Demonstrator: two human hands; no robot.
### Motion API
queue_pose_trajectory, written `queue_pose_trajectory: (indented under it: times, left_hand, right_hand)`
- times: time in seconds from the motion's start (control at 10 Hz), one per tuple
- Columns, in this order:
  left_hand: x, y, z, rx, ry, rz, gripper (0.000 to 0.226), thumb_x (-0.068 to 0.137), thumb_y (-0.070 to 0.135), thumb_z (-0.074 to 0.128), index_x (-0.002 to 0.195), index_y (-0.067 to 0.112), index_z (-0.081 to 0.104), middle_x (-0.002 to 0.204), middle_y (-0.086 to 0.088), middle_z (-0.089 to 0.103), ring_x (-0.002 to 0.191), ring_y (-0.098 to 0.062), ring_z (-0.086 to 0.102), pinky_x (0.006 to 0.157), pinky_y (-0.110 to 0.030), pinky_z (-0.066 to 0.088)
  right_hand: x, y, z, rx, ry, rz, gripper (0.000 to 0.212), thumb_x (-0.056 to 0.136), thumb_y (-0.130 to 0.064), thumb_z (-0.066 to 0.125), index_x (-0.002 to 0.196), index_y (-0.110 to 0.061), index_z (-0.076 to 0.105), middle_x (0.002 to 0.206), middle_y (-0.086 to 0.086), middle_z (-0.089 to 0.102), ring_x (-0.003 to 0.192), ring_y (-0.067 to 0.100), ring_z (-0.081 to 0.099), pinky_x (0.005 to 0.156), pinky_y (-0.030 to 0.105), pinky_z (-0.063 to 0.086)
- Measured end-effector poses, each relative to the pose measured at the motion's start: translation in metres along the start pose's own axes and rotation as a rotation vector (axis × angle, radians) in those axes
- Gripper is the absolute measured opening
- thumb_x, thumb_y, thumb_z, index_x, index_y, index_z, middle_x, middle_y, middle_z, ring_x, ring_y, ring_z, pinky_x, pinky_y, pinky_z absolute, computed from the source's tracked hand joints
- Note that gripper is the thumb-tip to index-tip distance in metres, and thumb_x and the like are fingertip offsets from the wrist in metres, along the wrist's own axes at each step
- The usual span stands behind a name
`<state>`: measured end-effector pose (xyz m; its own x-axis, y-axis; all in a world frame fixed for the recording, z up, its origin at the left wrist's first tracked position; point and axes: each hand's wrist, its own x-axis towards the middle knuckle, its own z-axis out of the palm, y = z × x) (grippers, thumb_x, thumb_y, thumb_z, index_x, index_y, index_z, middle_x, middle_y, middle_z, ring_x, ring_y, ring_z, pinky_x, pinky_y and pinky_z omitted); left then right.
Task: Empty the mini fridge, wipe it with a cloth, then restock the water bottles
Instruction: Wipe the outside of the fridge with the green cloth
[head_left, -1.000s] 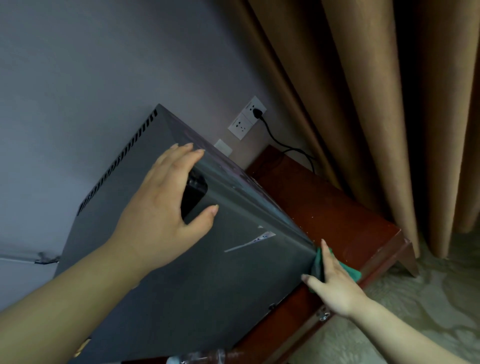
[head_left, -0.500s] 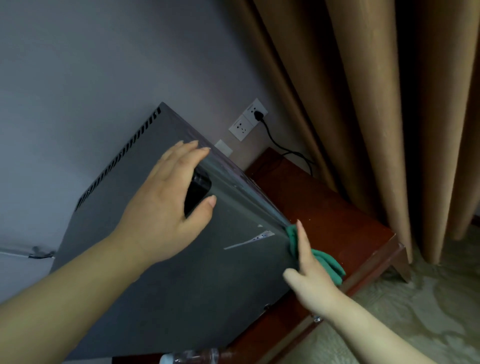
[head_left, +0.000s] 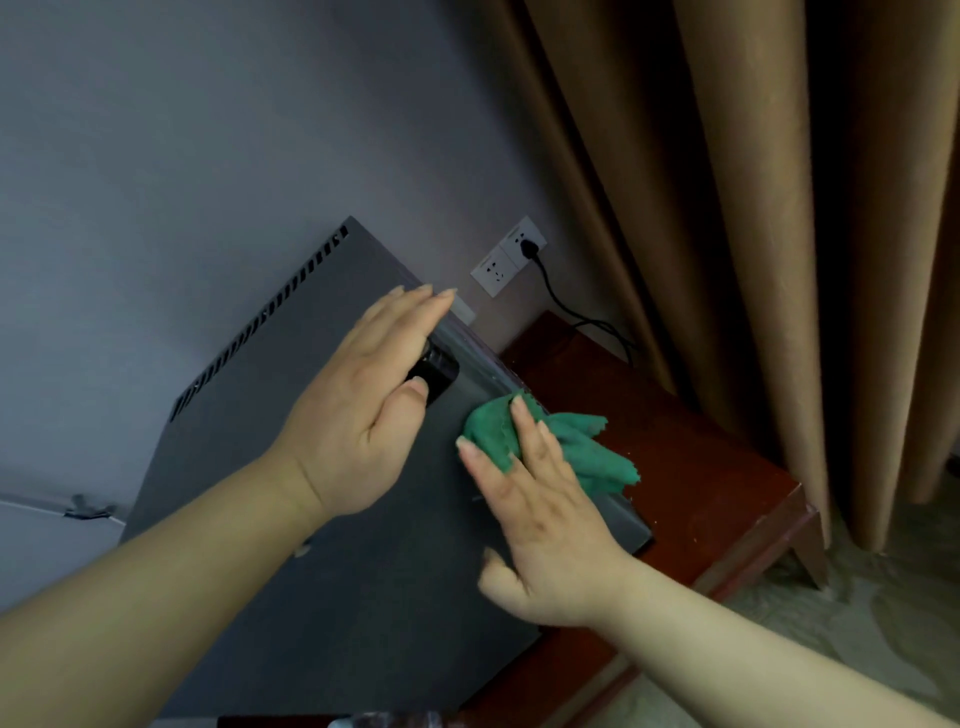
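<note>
1. Our left hand (head_left: 358, 415) lies flat on the dark grey, boxy, matte-metal mini fridge (head_left: 291, 519). Fingers are straight & close together, thumb by the glossy black recessed handle (head_left: 440, 378). It grips nothing.
2. Our right hand (head_left: 545, 525) presses the crumpled green fabric cloth (head_left: 592, 457) onto the fridge near its right edge. Fingers are straight & slightly spread, and the cloth's ragged end trails past the edge.
3. The fridge sits on a polished red-brown wooden tabletop (head_left: 691, 467), w/ a row of narrow vent slots (head_left: 260, 332) along its far edge.
4. Behind are a smooth grey wall (head_left: 208, 156) and white square wall sockets (head_left: 498, 270) w/ a black plug & cable. A pleated tan curtain (head_left: 753, 260) hangs at right.
</note>
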<state>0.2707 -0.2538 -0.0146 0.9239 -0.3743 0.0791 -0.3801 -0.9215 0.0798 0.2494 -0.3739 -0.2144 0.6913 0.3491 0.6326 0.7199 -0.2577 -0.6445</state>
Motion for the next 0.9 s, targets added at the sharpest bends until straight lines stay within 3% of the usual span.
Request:
queue_pose_trajectory:
  times: [0.1,0.2,0.3,0.4,0.5,0.6,0.7,0.8,0.9]
  left_hand:
    - [-0.001,0.001,0.001,-0.011,-0.002,0.001,0.07,0.09,0.029,0.027,0.158,0.019,0.027,0.165,0.003,0.024,0.154,-0.008,0.011,0.126,-0.042,0.015]
    - [-0.001,0.002,0.001,-0.018,-0.008,-0.016,0.072,0.088,0.033,0.025,0.159,0.024,0.023,0.166,0.008,0.02,0.153,-0.002,0.006,0.126,-0.032,0.009]
    - [-0.001,0.002,0.0,-0.004,-0.031,-0.024,0.074,0.086,0.036,0.023,0.16,0.029,0.016,0.166,0.015,0.014,0.152,0.004,0.0,0.122,-0.016,0.002]
    - [0.0,0.002,-0.001,0.02,-0.067,-0.026,0.077,0.085,0.039,0.021,0.16,0.031,0.01,0.167,0.018,0.008,0.15,0.008,-0.007,0.118,-0.011,-0.003]
    - [0.001,0.003,-0.003,0.041,-0.083,-0.021,0.074,0.089,0.039,0.023,0.161,0.032,0.006,0.166,0.02,0.003,0.148,0.011,-0.012,0.115,-0.009,-0.006]
    - [0.0,0.002,-0.004,0.021,-0.076,-0.035,0.072,0.092,0.033,0.028,0.16,0.034,0.005,0.165,0.024,0.002,0.145,0.016,-0.012,0.113,-0.005,-0.007]
    - [0.002,0.003,-0.007,-0.043,-0.035,-0.074,0.068,0.094,0.036,0.029,0.159,0.036,0.012,0.163,0.027,0.009,0.143,0.02,-0.006,0.108,0.002,-0.004]
    - [0.003,0.003,-0.011,-0.056,-0.037,-0.103,0.065,0.096,0.042,0.031,0.159,0.038,0.015,0.162,0.029,0.011,0.143,0.021,-0.003,0.109,0.001,-0.001]
    - [0.004,0.004,-0.015,-0.04,-0.061,-0.117,0.065,0.096,0.047,0.03,0.158,0.042,0.012,0.157,0.038,0.005,0.142,0.022,-0.004,0.11,-0.002,0.001]
  right_hand:
    - [-0.008,0.006,0.0,-0.018,-0.023,0.021,0.106,0.072,-0.035,0.058,0.16,-0.029,-0.001,0.166,-0.01,-0.006,0.155,0.033,-0.003,0.126,0.048,0.003]
    - [-0.013,0.001,-0.003,0.139,-0.051,0.226,0.1,0.08,-0.041,0.049,0.155,-0.045,-0.016,0.166,-0.012,-0.016,0.155,0.016,-0.013,0.127,0.045,0.003]
    - [-0.01,-0.013,-0.012,0.435,-0.055,0.434,0.089,0.08,-0.046,0.04,0.145,-0.064,-0.019,0.158,-0.034,-0.015,0.149,-0.006,-0.015,0.125,0.027,0.001]
    - [0.002,-0.01,-0.023,0.635,0.053,0.448,0.087,0.076,-0.045,0.044,0.152,-0.058,0.003,0.158,-0.038,0.009,0.149,-0.009,0.009,0.119,0.02,0.016]
    - [0.014,0.016,-0.02,0.544,0.039,0.492,0.078,0.061,-0.045,0.068,0.133,-0.021,0.054,0.142,-0.006,0.058,0.13,0.012,0.055,0.096,0.03,0.049]
    - [0.031,0.044,-0.008,0.825,0.086,0.786,0.057,0.059,-0.041,0.077,0.102,-0.007,0.062,0.125,0.018,0.066,0.098,0.02,0.066,0.068,0.032,0.057]
    - [0.017,0.05,-0.003,0.985,0.022,0.673,0.057,0.055,-0.034,0.076,0.108,-0.018,0.063,0.123,0.009,0.067,0.107,0.029,0.068,0.081,0.033,0.055]
    - [0.034,0.037,-0.018,0.817,-0.002,0.675,0.067,0.062,-0.035,0.057,0.128,-0.046,0.05,0.139,-0.024,0.049,0.14,0.004,0.04,0.105,0.02,0.039]
    - [0.046,0.04,-0.03,0.995,-0.021,0.603,0.075,0.064,-0.03,0.048,0.138,-0.038,0.044,0.148,-0.014,0.043,0.138,-0.003,0.038,0.11,0.022,0.036]
